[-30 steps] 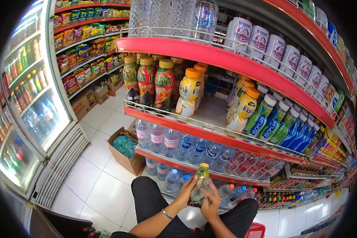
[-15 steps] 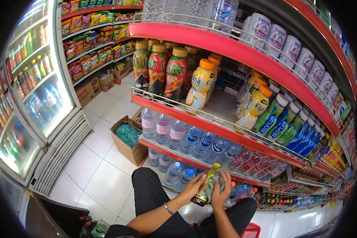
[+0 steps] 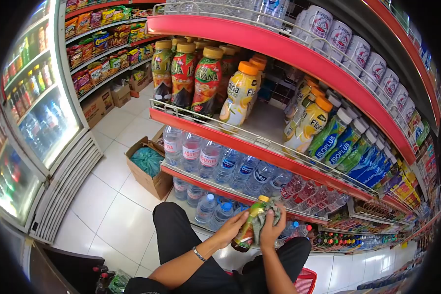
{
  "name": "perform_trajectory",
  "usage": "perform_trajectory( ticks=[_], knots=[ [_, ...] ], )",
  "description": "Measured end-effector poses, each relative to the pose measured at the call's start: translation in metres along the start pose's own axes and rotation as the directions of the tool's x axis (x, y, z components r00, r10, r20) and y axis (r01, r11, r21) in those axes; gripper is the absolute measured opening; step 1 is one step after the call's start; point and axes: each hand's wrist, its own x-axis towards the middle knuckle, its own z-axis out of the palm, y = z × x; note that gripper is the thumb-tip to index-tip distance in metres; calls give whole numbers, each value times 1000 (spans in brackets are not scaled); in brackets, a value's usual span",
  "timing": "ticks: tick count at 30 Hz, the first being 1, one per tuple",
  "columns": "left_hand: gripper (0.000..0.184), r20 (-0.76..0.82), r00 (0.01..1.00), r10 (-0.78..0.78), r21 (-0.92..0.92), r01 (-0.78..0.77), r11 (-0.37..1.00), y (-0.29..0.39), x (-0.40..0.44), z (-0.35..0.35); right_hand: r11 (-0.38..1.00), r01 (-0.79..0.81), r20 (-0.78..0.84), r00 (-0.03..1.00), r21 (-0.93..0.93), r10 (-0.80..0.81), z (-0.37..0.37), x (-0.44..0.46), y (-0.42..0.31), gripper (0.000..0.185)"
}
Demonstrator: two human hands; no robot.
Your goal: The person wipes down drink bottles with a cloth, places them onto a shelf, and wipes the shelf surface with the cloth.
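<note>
My left grip [image 3: 232,229]: closed around one bottle [image 3: 245,233], leaning further right than a second ago. My right grip [image 3: 271,231]: a cloth [image 3: 262,219], held against its right side, higher now, by the cap [image 3: 263,198]; upper part apparently being wiped. Far: shelves [image 3: 191,126].

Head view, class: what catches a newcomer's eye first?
Probably the red shelf edge curving across the upper middle. Next, the lit fridge at far left. At lower centre, the left hand holds a yellow-capped bottle and the right hand holds a grey cloth against it.
</note>
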Motion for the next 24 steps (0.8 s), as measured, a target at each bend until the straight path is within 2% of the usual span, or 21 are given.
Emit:
perform_trajectory(
  ticks=[1, 2, 4, 5, 7, 8, 9, 10, 12, 14, 16, 17, 18, 19, 20, 21, 22, 24],
  knots=[
    [49, -13, 1000, 1, 28, 0, 1000, -7, 5, -8, 978, -182, 7, 983, 102, 182, 3, -14, 0, 30],
    [49, -7, 1000, -1, 30, 1, 1000, -15, 12, -14, 984, -151, 20, 989, 97, 149, 6, -30, 4, 38],
    [48, -192, 981, 3, 42, 5, 999, -20, 15, -19, 976, 207, 112, 974, -64, -199, 4, -62, 15, 46],
    [49, -166, 981, 98, 46, -92, 995, -23, 14, -21, 978, 192, 225, 959, -79, -170, -3, -73, 17, 57],
    [55, -114, 987, 114, 54, -109, 993, -34, 21, -28, 928, 358, 299, 901, -102, -315, -6, -67, 9, 56],
    [61, -65, 989, 135, 57, -132, 990, -41, 23, -32, 929, 361, 311, 894, -78, -322, -8, -57, 7, 47],
    [65, 9, 978, 209, 327, -200, 923, -13, -2, -12, 908, 403, 323, 880, -114, -350, -10, -45, 7, 44],
    [65, 18, 980, 196, 340, -190, 921, -16, 1, -17, 884, 443, 333, 864, -149, -377, -12, -32, 6, 41],
    [68, 89, 987, -136, 475, 78, 877, -20, 13, -27, 887, 445, 280, 873, -125, -399, -15, -8, 1, 36],
    [68, 136, 978, -158, 431, 85, 898, -15, 12, -22, 903, 419, 248, 888, -95, -386, -18, 12, 6, 27],
    [61, 323, 918, -230, 441, 69, 895, -13, 12, -27, 982, 175, 308, 940, -71, -146, -25, 24, 2, 22],
    [58, 409, 873, -266, 444, 64, 894, -11, 12, -30, 981, 195, 321, 930, -17, -179, -27, 33, 0, 19],
    [58, 411, 870, -271, 451, 64, 890, -7, 13, -34, 981, 195, 313, 933, -17, -180, -33, 34, 3, 19],
    [52, 476, 807, -351, 387, 167, 907, -3, 12, -38, 991, -120, 369, 925, 54, 91, -39, 35, 8, 18],
    [48, 541, 731, -417, 327, 275, 904, -1, 12, -39, 899, -426, 442, 829, 105, 341, -42, 34, 14, 18],
    [46, 533, 709, -462, 300, 352, 887, -4, 14, -37, 892, -422, 414, 850, 163, 327, -42, 33, 17, 19],
    [46, 531, 706, -469, 308, 355, 883, -7, 14, -35, 897, -409, 308, 886, 166, 347, -41, 32, 20, 20],
    [47, 547, 710, -444, 205, 400, 893, -11, 15, -31, 898, -411, 105, 911, 156, 399, -37, 26, 28, 22]
  ],
)
